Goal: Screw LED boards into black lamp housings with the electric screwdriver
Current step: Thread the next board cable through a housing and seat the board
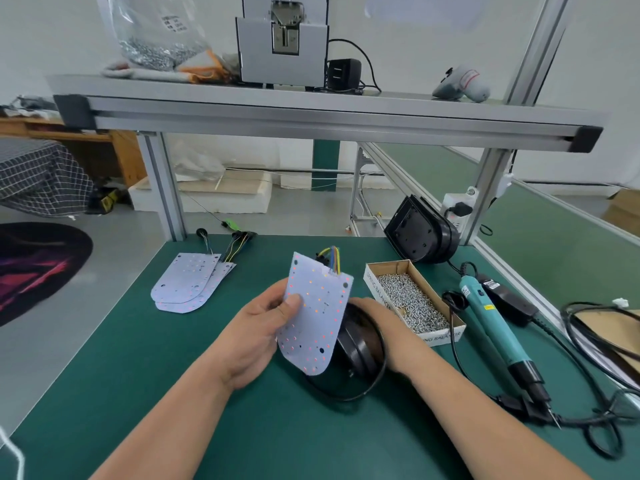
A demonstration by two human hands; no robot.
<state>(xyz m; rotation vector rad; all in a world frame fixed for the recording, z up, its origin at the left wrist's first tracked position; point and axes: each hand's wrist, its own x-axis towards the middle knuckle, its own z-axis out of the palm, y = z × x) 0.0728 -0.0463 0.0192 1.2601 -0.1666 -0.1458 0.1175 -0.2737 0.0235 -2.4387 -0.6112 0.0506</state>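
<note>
Left hand (263,327) pinches LED board (315,317) (tilted) above black housing (360,348).

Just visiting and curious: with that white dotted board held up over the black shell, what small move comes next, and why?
Probably seat the LED board into the black housing: the left hand pinches it tilted above, the right hand holds the housing, and the electric screwdriver lies untouched by the screw box.

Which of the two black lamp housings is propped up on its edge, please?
The far housing behind the screw box; the near housing lies on the mat, held by the right hand.
</note>
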